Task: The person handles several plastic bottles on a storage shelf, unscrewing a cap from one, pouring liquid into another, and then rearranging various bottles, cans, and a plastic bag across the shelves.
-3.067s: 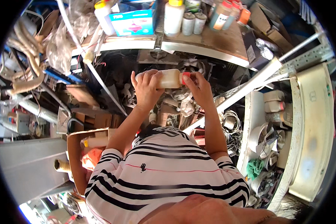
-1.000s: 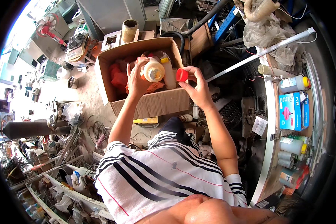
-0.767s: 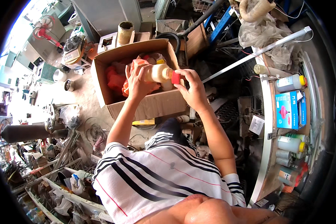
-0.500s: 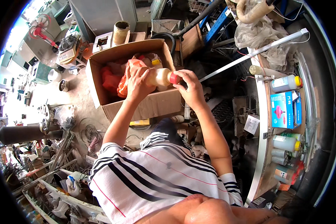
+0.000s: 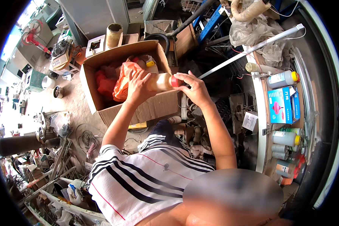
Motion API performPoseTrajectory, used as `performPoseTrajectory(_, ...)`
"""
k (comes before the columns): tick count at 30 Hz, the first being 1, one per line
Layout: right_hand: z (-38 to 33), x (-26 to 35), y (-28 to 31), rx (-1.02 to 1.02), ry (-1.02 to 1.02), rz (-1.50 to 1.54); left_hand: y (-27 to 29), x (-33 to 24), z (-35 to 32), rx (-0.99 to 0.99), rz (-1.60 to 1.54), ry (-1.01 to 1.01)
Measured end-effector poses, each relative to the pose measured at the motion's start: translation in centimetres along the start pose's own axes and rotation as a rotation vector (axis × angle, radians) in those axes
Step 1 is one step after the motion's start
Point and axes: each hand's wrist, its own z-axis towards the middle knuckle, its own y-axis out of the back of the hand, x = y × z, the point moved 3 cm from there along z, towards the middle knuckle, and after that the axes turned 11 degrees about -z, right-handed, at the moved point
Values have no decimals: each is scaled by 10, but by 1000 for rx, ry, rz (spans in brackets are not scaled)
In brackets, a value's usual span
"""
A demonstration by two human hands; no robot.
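A pale, cream-coloured plastic bottle [image 5: 160, 82] with a red cap [image 5: 174, 81] lies sideways above the near edge of an open cardboard box [image 5: 139, 110]. Wrapped round its body is my left hand [image 5: 138, 87], the fingers closed. From the other end my right hand [image 5: 195, 89] pinches the red cap between thumb and fingers. Inside the box, beside my left hand, sits a crumpled orange plastic bag [image 5: 121, 84]. Behind the held bottle is another container with a yellow cap [image 5: 150, 64]. More red plastic shows deeper in the box, partly in shadow.
On the right, a shelf [image 5: 260, 150] bears several bottles and a blue carton [image 5: 280, 105]. A white tube [image 5: 248, 52] slants across behind my right hand. Coiled wire [image 5: 87, 138] lies on the floor at left. A brown cylinder [image 5: 113, 35] stands behind the box.
The view has shifted slightly, so the surroundings sit a little further left. Both hands keep their hold on the bottle and cap; the right hand's fingers have shifted a little around the cap.
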Motion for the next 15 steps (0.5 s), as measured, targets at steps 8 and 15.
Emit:
performPoseTrajectory(8,-5,-6,13,36,-82,1,-20,-12,0,-29,-29,-43)
performPoseTrajectory(15,-14,-11,7,-24,-14,-64,-17,-15,8,49,9,-85)
